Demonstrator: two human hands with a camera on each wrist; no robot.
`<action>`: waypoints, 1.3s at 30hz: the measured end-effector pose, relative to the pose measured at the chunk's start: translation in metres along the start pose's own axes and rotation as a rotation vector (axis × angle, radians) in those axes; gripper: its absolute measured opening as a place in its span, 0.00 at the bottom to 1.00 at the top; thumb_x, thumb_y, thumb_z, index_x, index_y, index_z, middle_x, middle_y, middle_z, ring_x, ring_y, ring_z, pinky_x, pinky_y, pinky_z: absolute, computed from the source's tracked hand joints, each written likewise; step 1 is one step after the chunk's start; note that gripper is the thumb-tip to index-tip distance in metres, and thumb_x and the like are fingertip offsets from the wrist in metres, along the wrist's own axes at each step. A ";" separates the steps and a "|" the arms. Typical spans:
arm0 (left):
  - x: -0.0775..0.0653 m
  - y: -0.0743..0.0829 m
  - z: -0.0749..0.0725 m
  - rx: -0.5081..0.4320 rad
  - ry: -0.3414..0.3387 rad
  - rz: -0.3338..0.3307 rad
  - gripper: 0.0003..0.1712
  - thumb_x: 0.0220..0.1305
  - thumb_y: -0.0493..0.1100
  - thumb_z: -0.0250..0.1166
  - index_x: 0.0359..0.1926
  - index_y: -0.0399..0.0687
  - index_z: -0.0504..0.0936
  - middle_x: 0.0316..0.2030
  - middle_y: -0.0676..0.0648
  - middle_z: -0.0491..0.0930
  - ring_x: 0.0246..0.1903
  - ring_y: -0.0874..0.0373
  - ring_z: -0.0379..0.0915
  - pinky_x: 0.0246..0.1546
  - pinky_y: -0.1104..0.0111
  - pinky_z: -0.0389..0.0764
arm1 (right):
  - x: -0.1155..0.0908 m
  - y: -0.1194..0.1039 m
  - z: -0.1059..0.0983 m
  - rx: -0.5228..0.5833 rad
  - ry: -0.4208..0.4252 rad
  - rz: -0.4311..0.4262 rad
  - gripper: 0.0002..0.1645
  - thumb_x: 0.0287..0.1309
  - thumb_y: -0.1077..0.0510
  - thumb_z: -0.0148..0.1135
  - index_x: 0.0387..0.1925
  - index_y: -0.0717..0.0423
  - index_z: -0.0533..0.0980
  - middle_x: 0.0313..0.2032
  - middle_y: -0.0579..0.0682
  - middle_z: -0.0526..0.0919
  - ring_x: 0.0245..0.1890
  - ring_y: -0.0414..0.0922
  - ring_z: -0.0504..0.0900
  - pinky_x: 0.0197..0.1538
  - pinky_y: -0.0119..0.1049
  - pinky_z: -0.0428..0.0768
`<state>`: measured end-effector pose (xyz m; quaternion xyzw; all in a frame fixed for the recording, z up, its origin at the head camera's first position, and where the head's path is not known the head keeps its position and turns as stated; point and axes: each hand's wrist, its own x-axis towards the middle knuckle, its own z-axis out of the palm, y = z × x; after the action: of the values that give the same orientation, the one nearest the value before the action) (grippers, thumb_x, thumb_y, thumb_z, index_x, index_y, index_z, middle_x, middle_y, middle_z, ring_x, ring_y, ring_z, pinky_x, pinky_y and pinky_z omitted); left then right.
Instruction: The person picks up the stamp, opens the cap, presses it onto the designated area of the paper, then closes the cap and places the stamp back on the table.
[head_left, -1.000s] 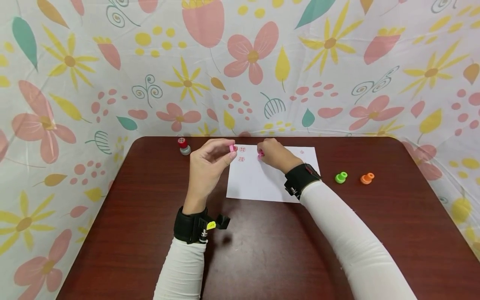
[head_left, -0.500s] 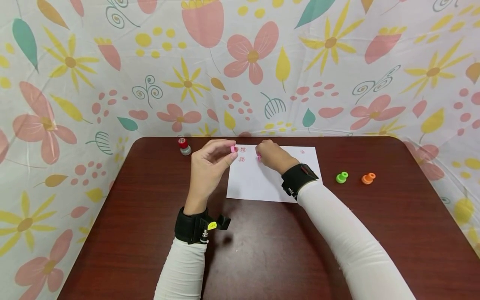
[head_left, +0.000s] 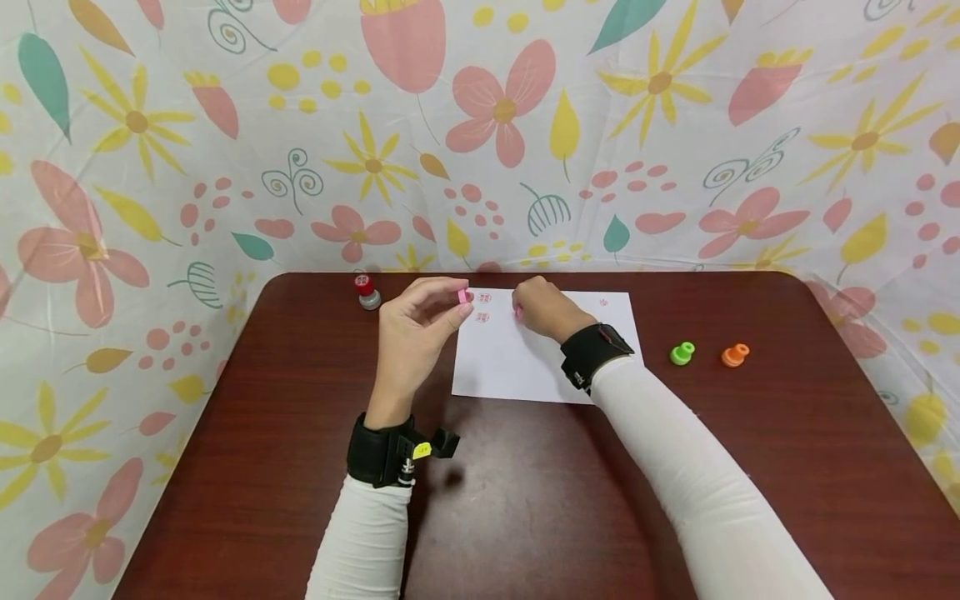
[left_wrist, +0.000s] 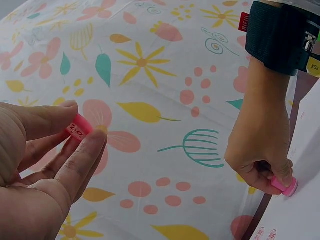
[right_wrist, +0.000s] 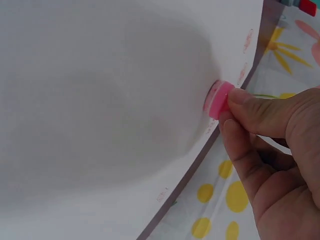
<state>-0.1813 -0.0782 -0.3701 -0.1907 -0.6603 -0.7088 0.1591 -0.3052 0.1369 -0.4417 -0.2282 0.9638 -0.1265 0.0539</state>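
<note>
My left hand (head_left: 414, 329) is raised by the paper's left edge and pinches a small pink stamp cap (left_wrist: 78, 128) between thumb and fingertips. Red marks show on the cap's side in the left wrist view. My right hand (head_left: 549, 308) bends down over the upper middle of the white paper (head_left: 517, 371). Its thumb and forefinger pinch a pink self-inking stamp (right_wrist: 220, 100), whose face is right at the sheet. Two red round prints (head_left: 483, 307) lie on the paper between the hands, and a smaller red print (head_left: 603, 302) shows at its upper right.
A red-and-grey stamp (head_left: 367, 292) stands at the table's back left. A green stamp (head_left: 682, 354) and an orange stamp (head_left: 735, 356) stand right of the paper. The flowered cloth (head_left: 322, 167) hangs behind the brown table (head_left: 247, 467).
My right hand has shifted slightly left over the paper with the pink stamp, which now shows less in the head view. The left hand keeps its place with the cap.
</note>
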 end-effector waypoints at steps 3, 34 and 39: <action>0.000 0.000 0.000 0.006 0.002 -0.003 0.15 0.61 0.29 0.73 0.50 0.31 0.87 0.45 0.38 0.83 0.45 0.44 0.85 0.46 0.68 0.88 | -0.002 -0.001 0.001 -0.005 0.014 -0.013 0.07 0.63 0.71 0.63 0.34 0.62 0.86 0.34 0.55 0.86 0.35 0.48 0.81 0.38 0.38 0.80; 0.000 -0.002 -0.004 0.008 0.014 0.010 0.16 0.61 0.27 0.73 0.50 0.29 0.86 0.44 0.40 0.83 0.43 0.56 0.85 0.46 0.67 0.89 | -0.016 -0.005 -0.007 -0.090 0.099 -0.120 0.05 0.64 0.70 0.67 0.41 0.65 0.84 0.35 0.60 0.84 0.41 0.54 0.85 0.41 0.41 0.85; 0.000 -0.002 -0.005 0.005 0.023 0.019 0.15 0.61 0.27 0.73 0.50 0.30 0.87 0.43 0.42 0.84 0.42 0.56 0.85 0.47 0.67 0.89 | -0.028 -0.009 -0.027 0.011 0.180 -0.143 0.04 0.65 0.65 0.68 0.40 0.64 0.84 0.37 0.58 0.84 0.43 0.54 0.83 0.43 0.41 0.85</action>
<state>-0.1829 -0.0827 -0.3723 -0.1882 -0.6582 -0.7079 0.1739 -0.2808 0.1480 -0.4119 -0.2841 0.9453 -0.1552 -0.0407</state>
